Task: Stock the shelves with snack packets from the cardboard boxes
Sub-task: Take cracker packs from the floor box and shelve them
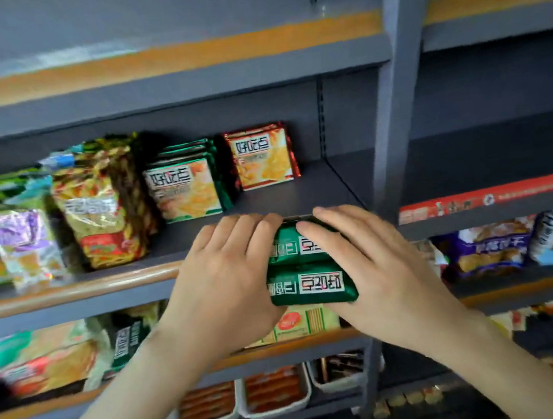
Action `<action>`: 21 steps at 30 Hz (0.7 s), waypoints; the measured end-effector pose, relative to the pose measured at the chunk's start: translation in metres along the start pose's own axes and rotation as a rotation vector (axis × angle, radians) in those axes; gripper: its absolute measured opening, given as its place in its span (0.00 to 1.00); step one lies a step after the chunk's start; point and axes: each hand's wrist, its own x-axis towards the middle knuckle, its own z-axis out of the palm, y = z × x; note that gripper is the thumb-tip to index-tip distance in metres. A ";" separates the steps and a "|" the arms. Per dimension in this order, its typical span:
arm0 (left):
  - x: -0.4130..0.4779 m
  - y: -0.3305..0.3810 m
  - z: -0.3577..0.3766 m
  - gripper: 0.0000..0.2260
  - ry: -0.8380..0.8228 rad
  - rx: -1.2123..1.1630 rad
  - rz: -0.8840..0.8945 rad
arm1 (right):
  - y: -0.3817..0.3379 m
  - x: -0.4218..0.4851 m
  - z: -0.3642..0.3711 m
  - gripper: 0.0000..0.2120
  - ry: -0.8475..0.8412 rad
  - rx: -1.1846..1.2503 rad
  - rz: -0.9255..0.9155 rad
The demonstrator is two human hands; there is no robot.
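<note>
A stack of green snack packets [310, 274] with white labels is held between both hands at the front edge of the grey shelf [300, 192]. My left hand [227, 273] grips the stack's left side, fingers curled over its top. On the right side, my right hand [374, 267] grips the stack, its fingers lying across the top packet. On the shelf behind stand a row of green packets [185, 188] and red packets [262, 155] of the same brand. No cardboard box is in view.
Yellow noodle-like bags [102, 208] and purple and green bags [20, 242] fill the shelf's left part. A grey upright post [393, 99] bounds it on the right. Lower shelves hold more snacks and white trays [275, 395]. The shelf above [167, 80] shows no goods.
</note>
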 end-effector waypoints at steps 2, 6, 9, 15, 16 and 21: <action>-0.009 -0.036 -0.008 0.31 0.025 0.029 -0.028 | -0.016 0.030 0.020 0.33 0.030 0.004 -0.046; -0.014 -0.097 -0.007 0.29 0.070 0.120 -0.068 | -0.031 0.083 0.064 0.35 0.066 -0.031 -0.112; -0.008 -0.131 0.005 0.32 0.049 0.145 -0.121 | -0.030 0.114 0.091 0.36 0.053 -0.049 -0.097; 0.010 -0.170 0.034 0.36 -0.073 0.067 -0.223 | -0.021 0.139 0.133 0.42 0.170 0.143 0.157; 0.013 -0.174 0.038 0.37 -0.113 0.033 -0.258 | -0.019 0.141 0.137 0.41 0.176 0.191 0.215; 0.031 -0.189 0.055 0.40 -0.261 -0.029 -0.323 | -0.002 0.151 0.144 0.24 -0.183 0.541 0.516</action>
